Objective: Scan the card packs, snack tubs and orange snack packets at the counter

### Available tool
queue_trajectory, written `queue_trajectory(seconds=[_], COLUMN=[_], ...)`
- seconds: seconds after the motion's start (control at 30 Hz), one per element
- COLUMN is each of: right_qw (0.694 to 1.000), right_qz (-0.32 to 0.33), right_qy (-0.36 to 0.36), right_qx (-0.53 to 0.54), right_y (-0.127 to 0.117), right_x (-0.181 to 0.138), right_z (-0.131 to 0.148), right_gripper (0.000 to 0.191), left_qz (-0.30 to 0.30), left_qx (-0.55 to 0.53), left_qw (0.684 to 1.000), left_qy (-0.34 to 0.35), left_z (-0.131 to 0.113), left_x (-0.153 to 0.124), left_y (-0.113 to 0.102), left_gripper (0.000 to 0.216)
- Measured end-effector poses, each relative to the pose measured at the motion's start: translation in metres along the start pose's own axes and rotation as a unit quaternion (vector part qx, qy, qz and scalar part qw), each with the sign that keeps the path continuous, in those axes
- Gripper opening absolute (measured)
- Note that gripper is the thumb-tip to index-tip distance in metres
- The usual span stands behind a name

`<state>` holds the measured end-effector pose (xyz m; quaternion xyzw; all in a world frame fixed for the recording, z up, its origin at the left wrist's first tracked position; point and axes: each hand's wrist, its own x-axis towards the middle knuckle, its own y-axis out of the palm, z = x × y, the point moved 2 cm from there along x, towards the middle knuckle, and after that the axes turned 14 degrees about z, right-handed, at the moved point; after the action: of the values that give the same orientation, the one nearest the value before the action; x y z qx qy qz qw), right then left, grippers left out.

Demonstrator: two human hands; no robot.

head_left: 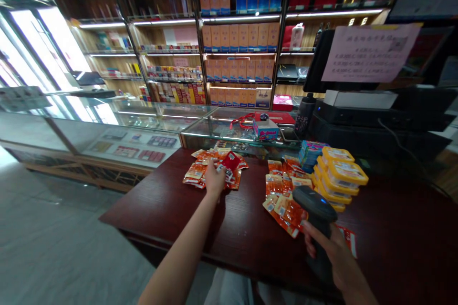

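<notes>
My left hand [214, 177] reaches out over the dark wooden counter [171, 209] and pinches a small red snack packet [231, 161] above a heap of orange packets [200, 171]. My right hand [331, 252] is wrapped round the grip of a black barcode scanner [315, 205], whose head sits over a second heap of orange packets [284, 193]. Beside that heap stands a stack of yellow-lidded tubs [341, 171] with blue packets [309, 152] behind it.
A glass display case [136, 124] runs along the back of the counter, with a small box [265, 129] and a red lanyard on it. A till with a monitor and a pink notice [368, 52] stands at the right. Shelves of boxed goods [239, 57] line the wall.
</notes>
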<state>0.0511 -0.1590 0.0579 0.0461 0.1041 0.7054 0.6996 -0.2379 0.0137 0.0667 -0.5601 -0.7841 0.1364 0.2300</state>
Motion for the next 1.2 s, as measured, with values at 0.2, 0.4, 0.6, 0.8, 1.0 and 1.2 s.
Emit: queue_trajectory(seconds=[0.2,0.4,0.6,0.8,1.0,1.2], right_qw=[1.0,1.0,1.0,1.0,0.998,0.998], right_qz=[0.0,0.009,-0.01,-0.011,-0.037,-0.039], right_qy=[-0.017,-0.005,-0.02,-0.028,-0.042,-0.045], right_qx=[-0.016,-0.006,-0.003,0.001,0.0,-0.011], right_y=[-0.002,-0.007,-0.012,-0.02,-0.03,-0.031], right_x=[-0.001,-0.002,-0.003,-0.002,-0.005,-0.007], right_z=[-0.001,-0.004,0.0,0.002,0.003,0.005], right_gripper=[0.049,0.05,0.045,0.047,0.048,0.047], left_qz=[-0.019,-0.042,-0.024,0.123,0.289,0.252], left_qx=[0.233,0.321,0.271,0.196,0.155,0.224], left_qw=[0.971,0.946,0.961,0.946,0.883,0.896], left_qy=[-0.059,-0.023,0.053,0.226,0.335,0.288], left_z=[0.01,0.01,-0.007,-0.029,-0.052,-0.054], left_x=[0.016,0.009,-0.008,-0.056,-0.095,-0.109], left_y=[-0.035,-0.033,-0.007,0.054,0.099,0.116], left_gripper=[0.03,0.03,0.027,0.02,0.02,0.056])
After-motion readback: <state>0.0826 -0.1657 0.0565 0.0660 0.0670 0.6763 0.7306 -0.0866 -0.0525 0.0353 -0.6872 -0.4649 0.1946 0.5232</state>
